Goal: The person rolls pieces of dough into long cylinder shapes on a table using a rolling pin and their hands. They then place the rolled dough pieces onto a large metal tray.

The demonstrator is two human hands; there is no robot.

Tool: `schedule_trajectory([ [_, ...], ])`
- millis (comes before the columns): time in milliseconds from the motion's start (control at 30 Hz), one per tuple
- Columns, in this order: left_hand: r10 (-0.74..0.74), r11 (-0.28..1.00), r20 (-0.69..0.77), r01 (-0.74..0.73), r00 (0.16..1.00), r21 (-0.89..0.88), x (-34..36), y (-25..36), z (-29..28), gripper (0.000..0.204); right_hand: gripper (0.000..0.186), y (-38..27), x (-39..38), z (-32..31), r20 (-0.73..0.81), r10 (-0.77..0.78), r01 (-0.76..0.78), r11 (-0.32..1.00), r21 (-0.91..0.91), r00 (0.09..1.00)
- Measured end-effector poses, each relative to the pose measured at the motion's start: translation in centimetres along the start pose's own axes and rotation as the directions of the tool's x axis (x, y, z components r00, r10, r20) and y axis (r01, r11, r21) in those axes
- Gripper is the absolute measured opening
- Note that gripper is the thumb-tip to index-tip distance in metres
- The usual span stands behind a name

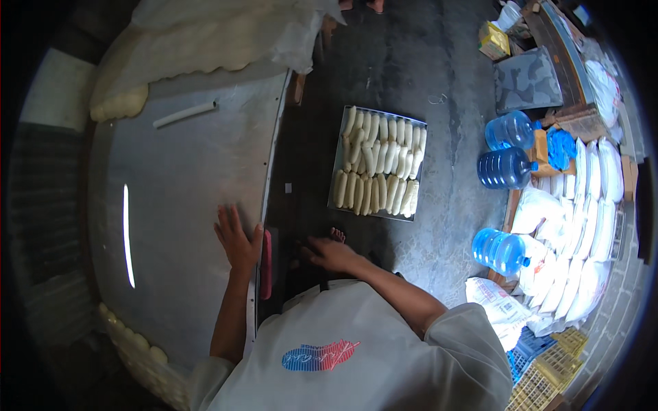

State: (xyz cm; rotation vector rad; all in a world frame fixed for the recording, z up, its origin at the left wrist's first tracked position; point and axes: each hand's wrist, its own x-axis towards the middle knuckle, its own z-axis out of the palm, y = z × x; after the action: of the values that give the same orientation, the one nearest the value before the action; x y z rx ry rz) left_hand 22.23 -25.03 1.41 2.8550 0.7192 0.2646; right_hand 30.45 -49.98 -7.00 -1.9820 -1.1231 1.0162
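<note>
My left hand (238, 238) lies flat near the right edge of a metal-topped table (185, 205), fingers spread and holding nothing. Just beside it, a red, narrow object (266, 264) sits along the table's side; its kind is unclear. My right hand (332, 255) hovers in front of my body, away from the table, with its fingers stretched leftward. They are dim against the dark floor, and I see nothing in them. Farther up the table lies a white tube (185, 115). On the floor ahead, a metal tray (336, 154) carries rows of long, pale dough rolls (373, 193).
A pale sheet (205, 31) covers dough at the table's far end; more dough pieces (133, 339) line its near left. At right stand blue water jugs (504, 169), stacked white sacks (582, 226), yellow crates (548, 373) and a patterned grey box (528, 79). Someone's feet (363, 5) show at the top.
</note>
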Motion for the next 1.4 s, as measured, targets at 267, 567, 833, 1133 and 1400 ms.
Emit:
schedule_trajectory([
  [267,0.036,0.999,-0.016,-0.037,0.999,-0.008,0.1,0.8,0.4,0.078,0.057,17.7,-11.8,-1.2,-0.134,0.81,-0.805,0.584,0.105,0.571],
  [567,-0.002,1.0,-0.063,0.003,0.998,0.021,-1.4,-1.3,0.0,0.078,0.051,18.8,-19.3,8.8,-0.032,0.9,-0.871,0.43,0.24,0.435],
  [833,0.024,1.0,-0.089,-0.026,0.996,-0.018,-0.6,-0.6,0.0,0.082,0.044,16.6,-10.9,6.1,-0.362,0.716,-0.591,0.698,0.404,0.597],
  [1133,-0.018,1.0,-0.1,0.016,0.995,-0.016,-1.0,-0.9,1.6,0.084,0.049,15.0,-11.5,4.1,-0.385,0.803,-0.594,0.596,0.541,0.455],
  [1400,-0.012,0.999,-0.082,0.016,0.997,0.04,-1.2,-1.4,1.5,0.081,0.049,15.3,-19.8,12.6,-0.23,0.889,-0.732,0.457,0.505,0.396],
])
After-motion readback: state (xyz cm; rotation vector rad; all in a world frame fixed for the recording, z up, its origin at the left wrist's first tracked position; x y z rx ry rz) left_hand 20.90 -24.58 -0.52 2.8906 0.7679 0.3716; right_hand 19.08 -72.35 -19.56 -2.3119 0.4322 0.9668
